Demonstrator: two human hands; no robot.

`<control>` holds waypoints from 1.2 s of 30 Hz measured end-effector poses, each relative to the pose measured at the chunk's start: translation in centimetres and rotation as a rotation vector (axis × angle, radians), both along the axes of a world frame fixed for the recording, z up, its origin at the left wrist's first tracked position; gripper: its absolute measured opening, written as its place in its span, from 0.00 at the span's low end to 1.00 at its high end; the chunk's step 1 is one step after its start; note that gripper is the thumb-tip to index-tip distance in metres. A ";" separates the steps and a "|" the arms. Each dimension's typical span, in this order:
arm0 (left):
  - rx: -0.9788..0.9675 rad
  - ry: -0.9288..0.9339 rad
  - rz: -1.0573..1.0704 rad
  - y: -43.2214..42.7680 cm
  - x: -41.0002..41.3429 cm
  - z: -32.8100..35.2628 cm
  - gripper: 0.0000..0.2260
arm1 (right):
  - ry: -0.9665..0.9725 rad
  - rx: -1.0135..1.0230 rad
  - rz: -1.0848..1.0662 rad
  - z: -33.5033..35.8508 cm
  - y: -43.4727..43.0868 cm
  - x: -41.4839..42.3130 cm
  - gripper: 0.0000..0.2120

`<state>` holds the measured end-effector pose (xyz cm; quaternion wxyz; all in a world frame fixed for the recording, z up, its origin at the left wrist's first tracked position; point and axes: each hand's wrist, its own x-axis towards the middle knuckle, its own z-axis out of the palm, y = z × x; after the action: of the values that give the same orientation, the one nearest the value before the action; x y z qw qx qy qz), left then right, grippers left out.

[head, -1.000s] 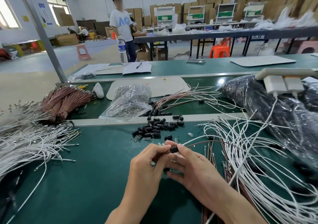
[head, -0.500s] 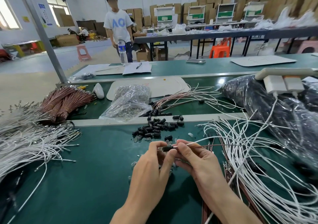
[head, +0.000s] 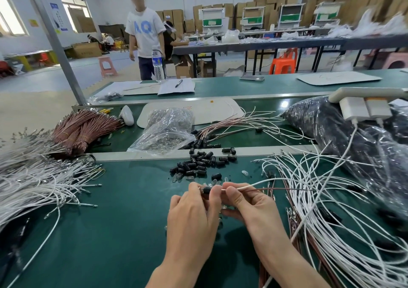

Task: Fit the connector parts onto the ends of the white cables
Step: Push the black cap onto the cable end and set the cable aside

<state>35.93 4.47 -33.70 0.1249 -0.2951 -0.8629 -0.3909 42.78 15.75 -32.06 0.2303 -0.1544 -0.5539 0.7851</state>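
Connector [head: 206,191] shifted leftward in left hand [head: 192,214]; right hand [head: 249,206] pinches white cable [head: 256,183].

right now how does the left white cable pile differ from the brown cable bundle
The white cable pile lies loose and fanned out; the brown cable bundle is tied tight. The white cable pile spreads far wider than the brown cable bundle. Both lie on the green bench.

- Black connector part [head: 206,191]: is shifted left from between both thumbs and is now pinched at the fingertips of the left hand [head: 192,217].
- White cable [head: 247,185]: is drawn out straighter to the right and is pinched by the right hand [head: 249,203].
- Background person [head: 144,33]: is turned toward the camera and shifted left.
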 end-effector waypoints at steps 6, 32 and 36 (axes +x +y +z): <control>-0.004 -0.011 -0.031 0.1 0.2 0.1 0.20 | 0.003 0.032 0.036 -0.3 0.2 -0.1 0.13; 0.356 -0.166 -0.021 -0.7 -0.3 1.8 0.16 | 0.083 -0.057 -0.018 1.0 1.1 0.5 0.12; 0.671 -0.296 -0.004 -3.2 -1.5 3.9 0.16 | 0.107 -0.091 -0.093 2.1 2.8 1.7 0.10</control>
<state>34.42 1.27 -29.76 0.0878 -0.1794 -0.6947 -0.6910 44.44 18.51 -30.01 0.2888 -0.1480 -0.4968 0.8049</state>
